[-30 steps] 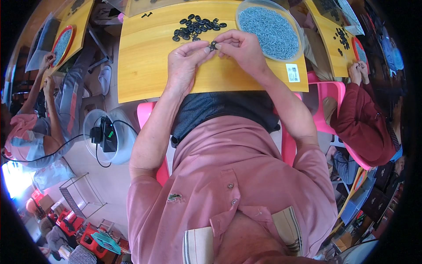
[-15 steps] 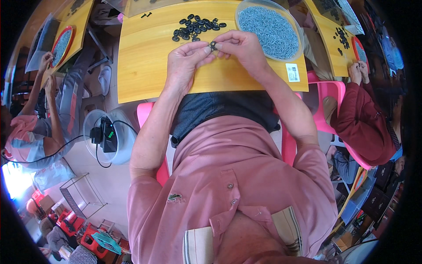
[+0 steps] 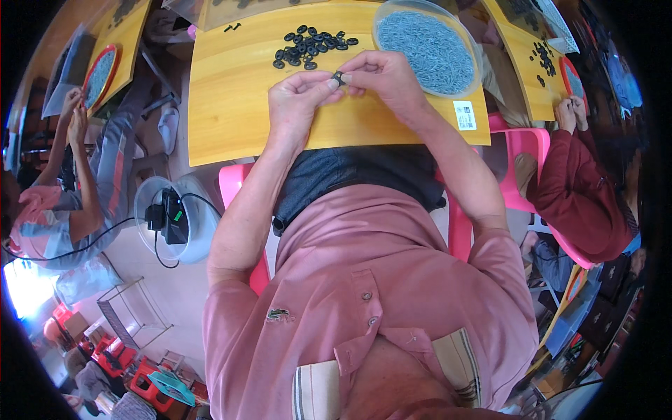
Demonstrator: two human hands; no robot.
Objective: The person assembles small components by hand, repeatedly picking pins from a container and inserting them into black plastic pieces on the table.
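Observation:
A small black oval piece with a hole [image 3: 339, 78] is pinched between both hands over the table. My left hand [image 3: 297, 96] grips it from the left with thumb and fingertips. From the right, my right hand [image 3: 383, 75] closes thumb and forefinger on the same piece. Just beyond my hands lies a loose heap of similar black oval pieces [image 3: 308, 47]. A round clear tub [image 3: 479, 66] full of thin grey-blue metal screws stands by my right hand. Whether a screw is between my fingers is too small to tell.
My hands are above a yellow wooden table [image 3: 231, 98]. Two small black parts [image 3: 232, 28] lie at its far left, and a white printed label [image 3: 465, 115] sits near the right edge. People work at tables on both sides. A clear bin with black adapters [image 3: 171, 217] stands at left.
The black piece has turned slightly between my fingertips. My hands have stayed in nearly the same place. The person on the left has raised their hands closer together.

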